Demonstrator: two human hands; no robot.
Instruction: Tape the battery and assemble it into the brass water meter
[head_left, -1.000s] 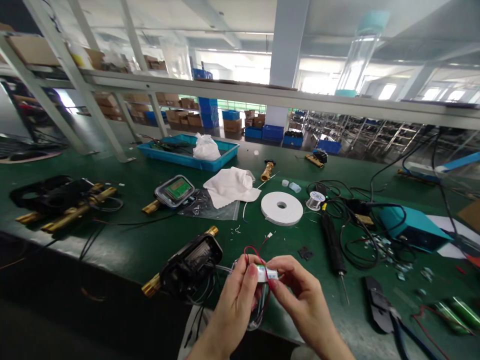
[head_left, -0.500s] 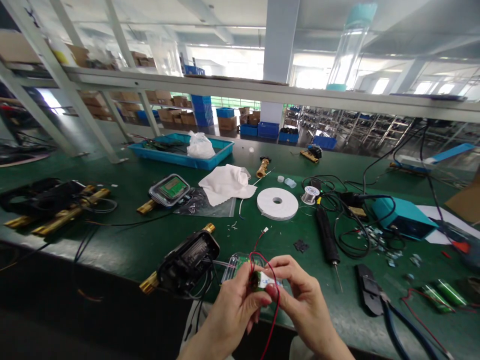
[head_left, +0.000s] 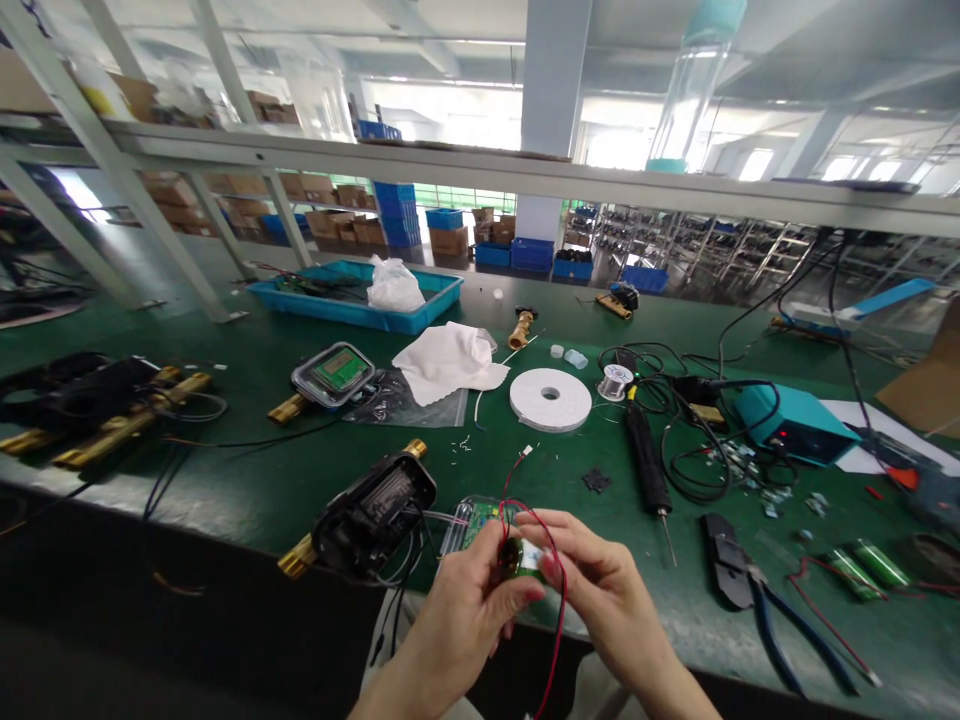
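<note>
in the head view, the left hand (head_left: 469, 625) and right hand (head_left: 611, 600) are close together, their fingertips pinching a small wired component (head_left: 511, 558) with a red wire (head_left: 561, 600) looping past it, over a clear-cased circuit board (head_left: 480, 527) at the edge of the green table (head_left: 225, 490). a black meter housing (head_left: 371, 520) with a brass pipe end lies just left, and a soldering iron (head_left: 646, 470) lies to the right.

Small white-wrapped cylinder (head_left: 519, 557), red wires (head_left: 561, 600) looped round, pinched betw. L hand (head_left: 469, 625) & R hand (head_left: 600, 590), over clear-cased PCB (head_left: 474, 528)
</note>
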